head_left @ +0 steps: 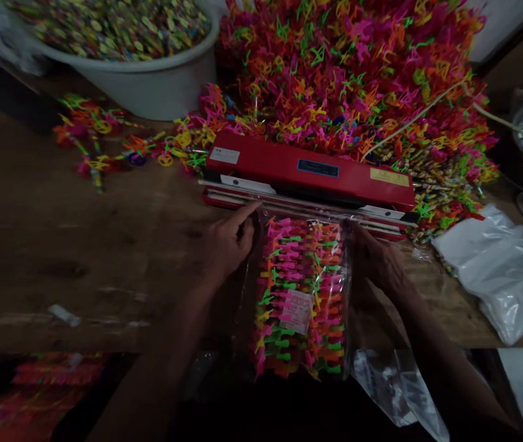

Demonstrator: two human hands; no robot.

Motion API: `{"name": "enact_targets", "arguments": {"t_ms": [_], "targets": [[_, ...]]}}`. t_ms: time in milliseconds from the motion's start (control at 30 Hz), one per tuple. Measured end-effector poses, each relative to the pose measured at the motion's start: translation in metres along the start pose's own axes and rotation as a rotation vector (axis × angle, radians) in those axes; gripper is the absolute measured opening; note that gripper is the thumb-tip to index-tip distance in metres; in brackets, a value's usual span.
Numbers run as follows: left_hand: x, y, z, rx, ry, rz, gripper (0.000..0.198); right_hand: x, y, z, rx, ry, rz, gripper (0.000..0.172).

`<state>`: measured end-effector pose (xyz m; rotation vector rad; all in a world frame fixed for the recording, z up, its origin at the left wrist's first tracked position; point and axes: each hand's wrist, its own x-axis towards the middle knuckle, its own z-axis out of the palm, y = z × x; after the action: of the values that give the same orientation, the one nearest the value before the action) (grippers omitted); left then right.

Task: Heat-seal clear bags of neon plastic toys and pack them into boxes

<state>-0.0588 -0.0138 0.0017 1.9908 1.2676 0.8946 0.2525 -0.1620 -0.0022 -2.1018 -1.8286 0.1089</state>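
A clear plastic bag [299, 288] packed with bright pink, green and orange plastic toys lies on the wooden table, its open top edge laid in the jaw of a red heat sealer [310, 172]. My left hand [228, 240] grips the bag's upper left corner, index finger stretched toward the sealer. My right hand [379, 261] is closed on the bag's upper right side. A small printed label [296, 310] shows inside the bag.
Behind the sealer rises a big heap of coloured plastic toys [358, 80]. A white basin [151, 80] full of small pieces stands at the back left. Empty plastic bags [501, 276] lie at the right. Loose toys [91, 135] are scattered left of the sealer.
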Motion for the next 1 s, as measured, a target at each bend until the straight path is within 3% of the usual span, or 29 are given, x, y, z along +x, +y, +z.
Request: {"name": "enact_targets", "arguments": {"t_ms": [200, 367, 500, 600, 633, 700, 767, 833, 1000], "targets": [[0.013, -0.014, 0.007, 0.300, 0.003, -0.002, 0.050, 0.010, -0.002, 0.000, -0.175, -0.004, 0.082, 0.059], [0.016, -0.022, 0.011, 0.286, -0.009, 0.016, 0.050, 0.006, -0.009, 0.001, -0.158, 0.001, 0.124, 0.058], [0.014, -0.029, 0.014, 0.142, -0.010, 0.001, 0.048, 0.004, -0.028, -0.029, -0.125, 0.160, 0.048, 0.047], [0.011, -0.027, 0.016, -0.047, 0.026, -0.032, 0.048, 0.029, -0.047, -0.064, -0.127, 0.331, -0.071, 0.040], [0.010, -0.024, 0.016, -0.121, 0.059, -0.055, 0.047, 0.043, -0.052, -0.073, -0.109, 0.317, -0.129, 0.040], [0.010, -0.017, 0.015, -0.249, 0.135, -0.121, 0.043, 0.078, -0.059, -0.080, -0.068, 0.158, -0.258, 0.048], [0.011, -0.010, 0.014, -0.299, 0.182, -0.171, 0.036, 0.110, -0.063, -0.076, -0.083, -0.038, -0.342, 0.057], [0.012, -0.007, 0.013, -0.259, 0.184, -0.165, 0.027, 0.130, -0.064, -0.064, -0.147, -0.139, -0.381, 0.058], [0.010, -0.019, 0.014, -0.174, 0.297, -0.051, 0.010, 0.127, -0.073, -0.040, -0.296, -0.260, -0.366, 0.037]]}}
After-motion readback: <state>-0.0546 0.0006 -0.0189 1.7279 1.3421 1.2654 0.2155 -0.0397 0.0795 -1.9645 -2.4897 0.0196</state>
